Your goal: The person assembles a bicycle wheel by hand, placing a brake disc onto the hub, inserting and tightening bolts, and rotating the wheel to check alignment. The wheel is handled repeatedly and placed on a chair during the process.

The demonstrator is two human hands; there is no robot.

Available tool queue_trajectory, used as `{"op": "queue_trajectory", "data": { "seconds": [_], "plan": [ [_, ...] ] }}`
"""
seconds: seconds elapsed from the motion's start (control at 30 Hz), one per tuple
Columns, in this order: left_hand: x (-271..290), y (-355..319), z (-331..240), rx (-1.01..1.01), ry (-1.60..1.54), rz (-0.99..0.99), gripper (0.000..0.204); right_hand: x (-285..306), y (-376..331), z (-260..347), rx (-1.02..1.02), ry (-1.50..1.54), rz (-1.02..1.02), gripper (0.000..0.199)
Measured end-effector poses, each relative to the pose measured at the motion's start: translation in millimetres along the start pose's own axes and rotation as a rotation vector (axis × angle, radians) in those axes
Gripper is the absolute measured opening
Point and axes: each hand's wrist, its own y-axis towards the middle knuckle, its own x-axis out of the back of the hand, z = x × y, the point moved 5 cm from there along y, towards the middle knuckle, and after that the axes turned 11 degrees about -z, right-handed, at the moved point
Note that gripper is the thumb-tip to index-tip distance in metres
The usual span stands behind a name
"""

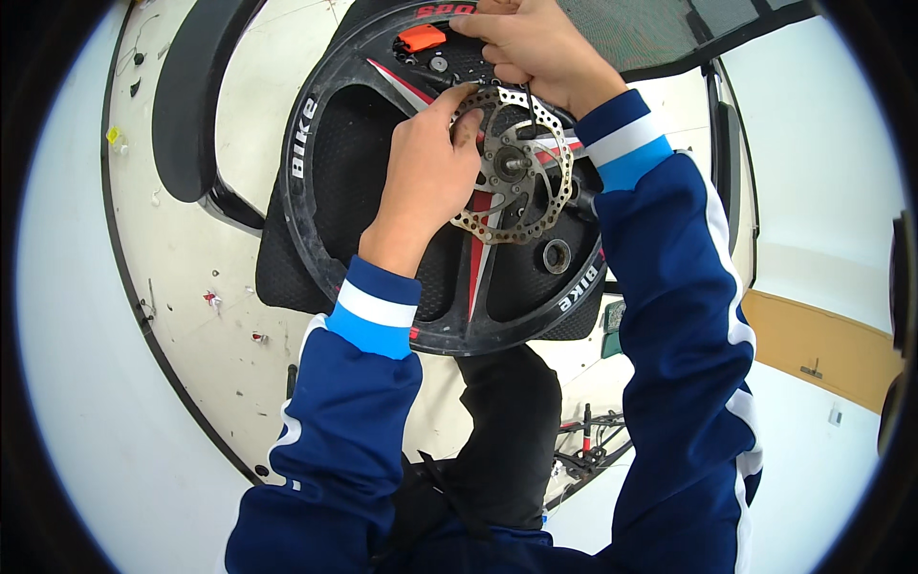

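Note:
A black bicycle wheel (306,230) with broad red, white and black spokes lies flat on a dark padded seat. Over its hub sits a perforated metal brake disc (564,182). My left hand (426,177) is at the disc's upper left edge, thumb and forefinger closed on the rim. Above the disc, my right hand (535,48) is closed in a pinch round a thin dark hex key (531,103). The key stands down toward the upper part of the disc; whether its tip sits in a bolt I cannot tell.
On the wheel lie an orange tool case (421,38), a small round metal part (438,64) and a metal ring (557,255). A chair armrest (186,105) rises at the left. Bits of litter dot the pale floor (191,258); a bicycle frame (588,445) lies lower right.

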Motion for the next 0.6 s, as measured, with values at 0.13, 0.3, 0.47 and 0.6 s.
{"op": "queue_trajectory", "data": {
  "seconds": [0.13, 0.3, 0.47, 0.6],
  "plan": [
    [-2, 0, 0, 0.000, -0.024, -0.012, 0.031, 2, 2, -13, -0.011, 0.041, -0.094, 0.012],
    [-4, -1, 1, 0.029, -0.023, 0.003, 0.031, 6, 9, -17, 0.015, 0.085, -0.178, 0.014],
    [-3, -1, 0, 0.019, -0.023, -0.009, 0.030, 4, 9, -15, 0.014, 0.019, -0.114, 0.015],
    [-4, 0, -2, 0.027, -0.028, 0.002, 0.030, 5, 14, -19, 0.016, -0.029, -0.120, 0.015]
  ]
}}
